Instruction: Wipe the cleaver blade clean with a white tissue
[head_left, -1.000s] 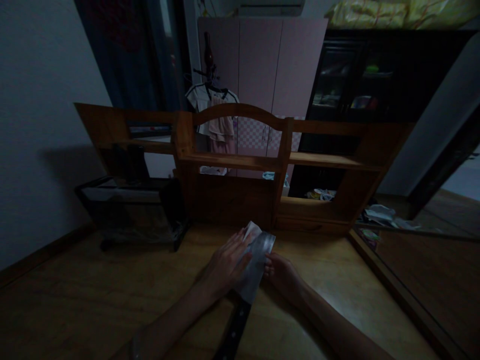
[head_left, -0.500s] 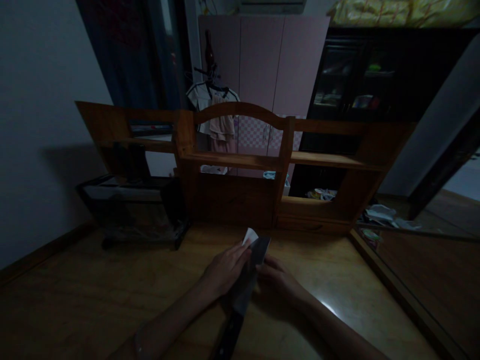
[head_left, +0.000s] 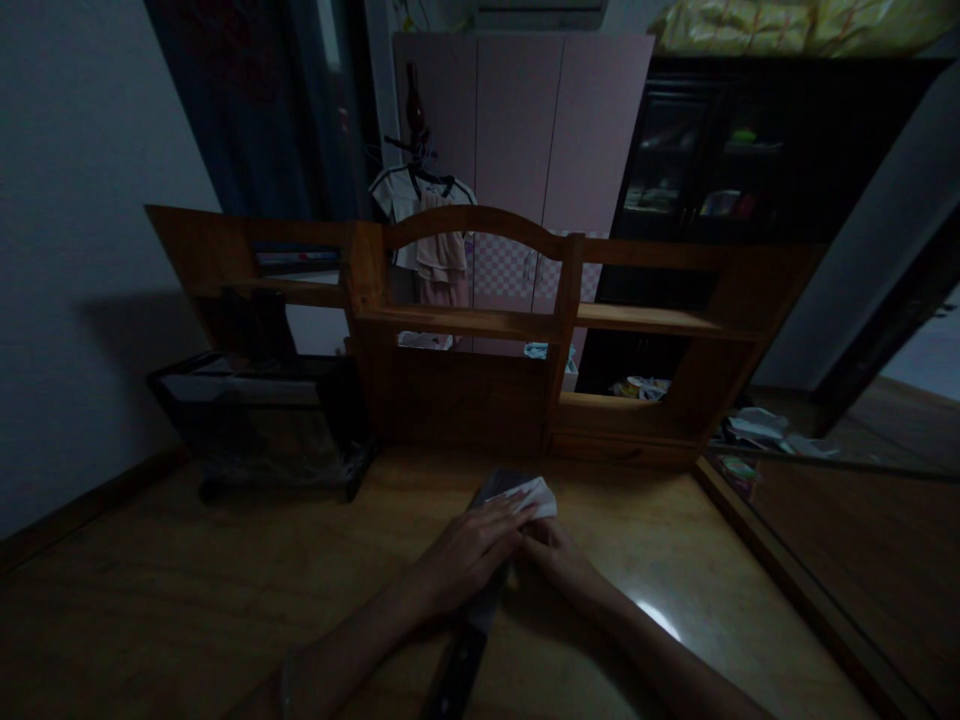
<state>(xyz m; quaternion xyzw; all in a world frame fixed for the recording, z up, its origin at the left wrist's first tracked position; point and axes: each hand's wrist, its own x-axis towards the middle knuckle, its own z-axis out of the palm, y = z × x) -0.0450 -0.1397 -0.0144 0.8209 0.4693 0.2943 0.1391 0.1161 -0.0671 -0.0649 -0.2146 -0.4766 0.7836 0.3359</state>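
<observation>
A kitchen knife with a broad grey blade (head_left: 487,602) and a black riveted handle (head_left: 456,672) is in front of me, handle toward me and tip pointing away. My left hand (head_left: 480,545) lies across the blade, its fingers pressing a piece of white tissue (head_left: 541,496) onto the flat near the tip. The tissue sticks out past the fingers on the right. At the blade's right edge is my right hand (head_left: 555,555), fingers bent in against the knife; the fingertips are partly hidden under the left hand and tissue.
The knife is over a light wooden tabletop (head_left: 300,570). At its back stands a wooden shelf unit (head_left: 465,322) with open compartments. A dark, glass-fronted box-like appliance (head_left: 262,430) is at the back left. A raised ledge (head_left: 780,570) runs along the right side.
My left hand has slid the tissue rightward across the blade, from its left side to its right edge. My right hand has stayed beside the blade, its fingers more curled.
</observation>
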